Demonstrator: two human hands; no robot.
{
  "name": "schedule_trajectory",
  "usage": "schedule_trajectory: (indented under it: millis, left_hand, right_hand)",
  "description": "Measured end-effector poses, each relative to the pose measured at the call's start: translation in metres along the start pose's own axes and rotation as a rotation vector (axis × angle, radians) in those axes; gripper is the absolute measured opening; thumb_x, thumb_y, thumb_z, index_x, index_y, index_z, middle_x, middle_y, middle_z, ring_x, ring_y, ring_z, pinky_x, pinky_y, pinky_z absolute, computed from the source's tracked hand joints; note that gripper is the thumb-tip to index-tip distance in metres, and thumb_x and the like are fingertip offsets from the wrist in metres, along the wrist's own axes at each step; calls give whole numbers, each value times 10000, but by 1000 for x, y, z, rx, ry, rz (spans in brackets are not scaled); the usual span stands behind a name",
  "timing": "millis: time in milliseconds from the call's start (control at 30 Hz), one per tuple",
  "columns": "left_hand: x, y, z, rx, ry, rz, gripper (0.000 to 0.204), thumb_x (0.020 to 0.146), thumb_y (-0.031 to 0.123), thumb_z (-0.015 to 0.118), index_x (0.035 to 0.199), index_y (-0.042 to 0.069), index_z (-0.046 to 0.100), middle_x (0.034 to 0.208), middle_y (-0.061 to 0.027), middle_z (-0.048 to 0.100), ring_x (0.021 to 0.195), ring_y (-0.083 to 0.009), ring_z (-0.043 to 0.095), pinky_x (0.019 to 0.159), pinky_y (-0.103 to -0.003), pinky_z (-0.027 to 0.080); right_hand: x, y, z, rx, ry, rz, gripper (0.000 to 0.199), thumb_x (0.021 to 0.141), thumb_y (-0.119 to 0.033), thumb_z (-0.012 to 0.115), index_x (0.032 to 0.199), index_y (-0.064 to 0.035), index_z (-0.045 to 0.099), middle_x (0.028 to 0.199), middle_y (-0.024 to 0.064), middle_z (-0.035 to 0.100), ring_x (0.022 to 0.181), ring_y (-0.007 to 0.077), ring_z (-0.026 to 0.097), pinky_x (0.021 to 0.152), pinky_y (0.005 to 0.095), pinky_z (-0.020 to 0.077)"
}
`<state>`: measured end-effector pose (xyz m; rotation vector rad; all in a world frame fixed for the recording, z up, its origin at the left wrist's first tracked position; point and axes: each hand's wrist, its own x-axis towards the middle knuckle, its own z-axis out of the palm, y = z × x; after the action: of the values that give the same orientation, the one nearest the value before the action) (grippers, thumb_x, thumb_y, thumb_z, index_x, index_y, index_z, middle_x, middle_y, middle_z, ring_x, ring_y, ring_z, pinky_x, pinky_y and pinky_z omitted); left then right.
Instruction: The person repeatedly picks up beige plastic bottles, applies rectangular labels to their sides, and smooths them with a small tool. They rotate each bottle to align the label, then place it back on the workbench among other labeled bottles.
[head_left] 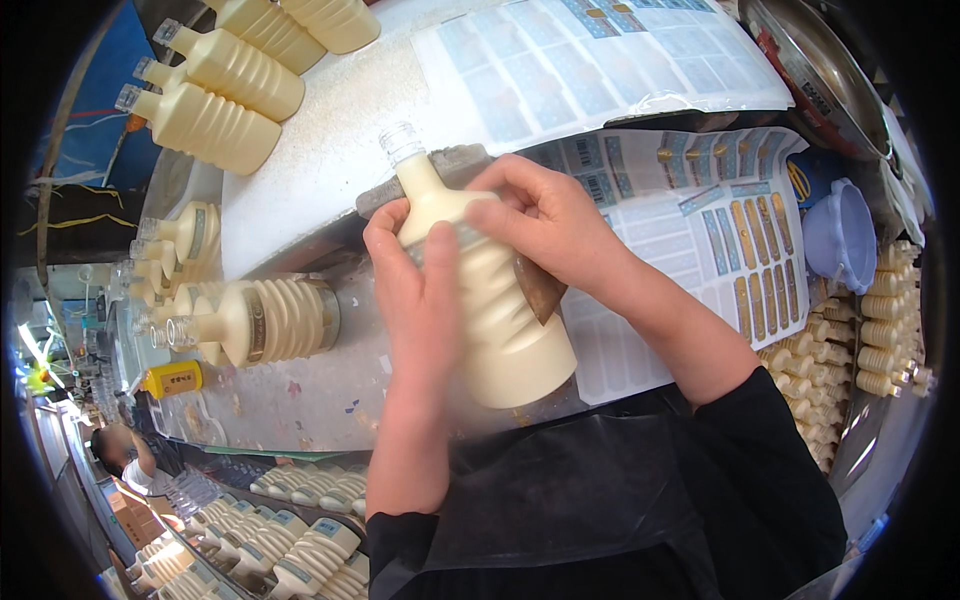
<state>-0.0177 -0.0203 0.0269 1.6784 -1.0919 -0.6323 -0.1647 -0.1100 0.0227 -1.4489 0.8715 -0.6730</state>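
Note:
A cream ribbed bottle (510,340) with a clear threaded neck lies tilted in front of me, its neck over a grey block (375,195). My left hand (415,270) grips its shoulder, thumb on the front, fingers around the left side. At the shoulder, my right hand (535,215) has its thumb and curled fingers on a pale bluish label strip (467,236) that lies against the bottle. A brown flat piece (538,290), like a scraper, sticks out beneath the right palm; how it is held is hidden.
Printed label sheets (640,290) cover the right and the raised white surface (320,150). Cream bottles (215,120) stand at far left; labelled ones (270,320) lie nearer, beside a yellow bottle (172,379). A lavender bucket (840,235) sits right. Another person (140,465) is at lower left.

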Motion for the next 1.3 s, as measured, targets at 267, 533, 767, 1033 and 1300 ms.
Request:
schedule_trajectory:
  millis: [267, 533, 767, 1033, 1300]
  left_hand:
    - [1, 4, 0, 21, -4, -33, 401, 1097, 291, 474, 1367, -5, 461, 1268, -151, 577, 1120, -196, 556, 993, -347, 458]
    - [3, -8, 2, -8, 7, -22, 497, 1041, 327, 455, 1372, -43, 475, 1327, -243, 552, 1186, -346, 573, 1041, -432, 436]
    - [3, -5, -2, -51, -16, -44, 534, 1035, 328, 477, 1431, -29, 449, 1372, -242, 532, 1242, -357, 554, 1073, -440, 424]
    - [-35, -26, -3, -446, -66, -162, 824, 921, 230, 696, 1573, 10, 241, 1401, -212, 534, 1263, -321, 582, 1066, -408, 491]
    - [-53, -29, -16, -696, -279, -156, 947, 856, 218, 794, 1592, 39, 226, 1433, -160, 508, 1290, -250, 551, 1087, -388, 468]
  right_hand:
    - [4, 9, 7, 53, 102, -71, 358, 962, -380, 685, 1015, -26, 680, 766, 40, 637, 713, 131, 571, 681, 315, 473]
    - [-8, -23, 8, -343, 109, -22, 461, 902, -484, 717, 1014, -38, 681, 811, 86, 679, 751, 194, 636, 721, 346, 507]
    - [2, -2, 6, -87, 137, -29, 370, 943, -381, 677, 987, -17, 724, 837, 50, 683, 770, 141, 622, 725, 301, 501]
    - [-22, -14, -12, 161, 209, -105, 280, 986, -172, 658, 1200, 9, 665, 1060, 67, 719, 988, 148, 674, 857, 286, 539]
    - [-49, -26, 15, -514, 527, -432, 224, 895, -21, 704, 1118, 2, 707, 1012, 136, 767, 879, 205, 736, 795, 308, 565]
